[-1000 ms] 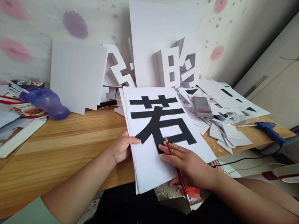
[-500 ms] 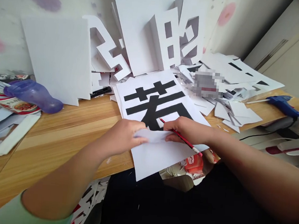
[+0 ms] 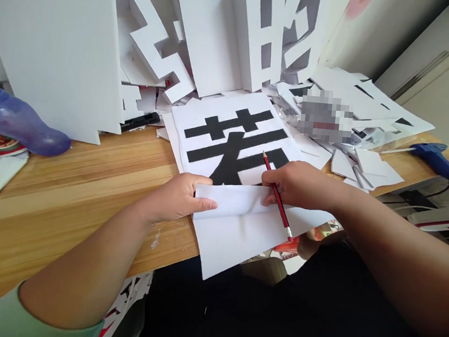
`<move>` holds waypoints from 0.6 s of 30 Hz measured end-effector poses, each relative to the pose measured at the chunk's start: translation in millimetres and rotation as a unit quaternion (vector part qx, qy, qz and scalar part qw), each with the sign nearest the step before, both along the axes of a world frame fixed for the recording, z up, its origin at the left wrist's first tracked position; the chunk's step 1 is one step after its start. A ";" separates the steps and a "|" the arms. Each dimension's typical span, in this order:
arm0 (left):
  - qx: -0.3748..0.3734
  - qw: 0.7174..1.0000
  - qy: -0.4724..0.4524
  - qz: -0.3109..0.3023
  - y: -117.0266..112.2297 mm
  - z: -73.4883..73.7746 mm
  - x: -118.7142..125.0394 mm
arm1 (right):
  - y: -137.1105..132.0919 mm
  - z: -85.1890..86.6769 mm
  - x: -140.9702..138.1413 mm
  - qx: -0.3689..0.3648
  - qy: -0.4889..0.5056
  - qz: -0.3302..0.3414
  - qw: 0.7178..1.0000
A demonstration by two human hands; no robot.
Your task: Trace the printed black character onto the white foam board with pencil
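A white sheet printed with a large black character (image 3: 231,137) lies on a white board (image 3: 238,238) that overhangs the front edge of the wooden table (image 3: 77,182). The sheet's near edge is folded up and back. My left hand (image 3: 180,199) pinches that folded edge at its left end, thumb on top. My right hand (image 3: 299,185) presses on the fold at its right end and grips a red pencil (image 3: 277,196), whose tip points away from me.
White foam boards and cut-out letters (image 3: 152,52) stand at the back. Paper scraps (image 3: 366,168) and a blue glue gun (image 3: 433,155) lie at the right. A purple object (image 3: 20,124) rests at the left, a black marker (image 3: 140,122) beside the boards.
Both hands have lifted the printed sheet's near edge and folded it back over the character. The pencil has swung more upright. The view has dropped and moved closer to the table.
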State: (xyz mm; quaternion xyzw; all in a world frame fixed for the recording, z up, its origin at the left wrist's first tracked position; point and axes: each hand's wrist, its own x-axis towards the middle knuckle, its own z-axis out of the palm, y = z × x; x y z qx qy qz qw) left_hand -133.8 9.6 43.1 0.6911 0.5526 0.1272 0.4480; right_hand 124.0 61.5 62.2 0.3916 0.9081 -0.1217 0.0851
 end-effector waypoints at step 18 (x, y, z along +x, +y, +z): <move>-0.130 0.983 -0.024 -0.124 5.3 -3.4 -17.0 | 10.5 8.4 -12.8 0.059 -0.044 0.070 0.995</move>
